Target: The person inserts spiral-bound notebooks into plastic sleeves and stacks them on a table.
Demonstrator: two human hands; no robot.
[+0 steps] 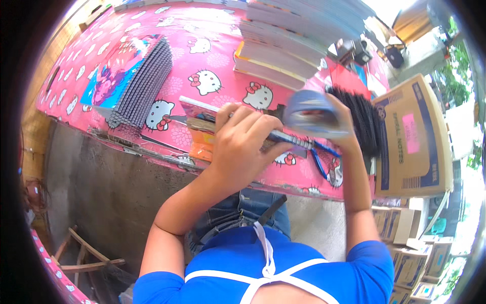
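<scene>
Pink cloth with white cat figures covers the bench. Left hand is closed around a spiral notebook and holds it just above the bench's front edge; its long axis runs from left to right, slightly downward to the right. Right hand grips a blurred blue notebook beside black spiral bindings.

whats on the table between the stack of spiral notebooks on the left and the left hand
In the head view, only bare pink cartoon-cat tablecloth lies between the spiral notebook stack and the left hand, which grips a notebook.
</scene>
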